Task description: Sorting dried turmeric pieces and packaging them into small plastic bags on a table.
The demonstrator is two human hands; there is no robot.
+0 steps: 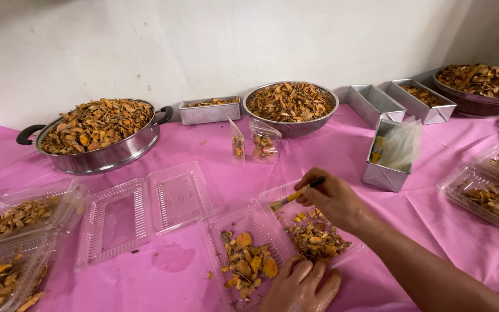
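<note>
Now my right hand [333,199] fingers pinched shut on small brush [295,194], above open clear clamshell tray [272,231] of dried orange slices on pink surface [319,156]; left hand [300,288] flat, fingers spread, pressing tray's near edge.

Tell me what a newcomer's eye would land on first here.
First the bright pink tablecloth across the whole table, with heaped orange-brown dried slices in the handled metal pan back left and the colander bowl at back centre. Then, near front centre, the right hand holding a small brush over an open clear clamshell container of slices, while the left hand rests at its near edge.
</note>
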